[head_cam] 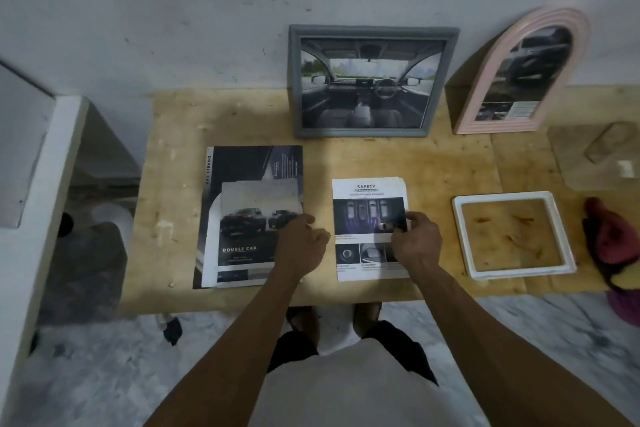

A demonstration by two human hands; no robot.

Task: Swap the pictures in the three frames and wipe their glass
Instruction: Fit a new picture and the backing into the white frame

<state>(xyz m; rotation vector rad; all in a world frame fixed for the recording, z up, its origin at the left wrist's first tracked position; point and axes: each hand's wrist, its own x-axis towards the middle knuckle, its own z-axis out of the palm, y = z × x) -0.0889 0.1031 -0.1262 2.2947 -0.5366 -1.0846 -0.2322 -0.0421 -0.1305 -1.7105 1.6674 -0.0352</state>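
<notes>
A grey frame [370, 30] with a car-interior picture leans on the wall at centre. To its right leans a pink arched frame [568, 55] holding a dark car picture. A white frame [512, 196] lies flat and empty at the right, the wood showing through. A white "Safety" sheet [367, 194] lies in front of me; my right hand [417, 239] pinches its right edge. My left hand [301, 239] rests with loosely curled fingers at the right edge of a "Double Cab" picture [256, 218], which lies on a dark brochure [249, 163].
The wooden table [415, 163] stands against a grey wall. A brown backing board [588, 156] and a glass pane [623, 170] lie at the far right, with a red cloth [606, 239] below them. A white cabinet [41, 163] stands at the left.
</notes>
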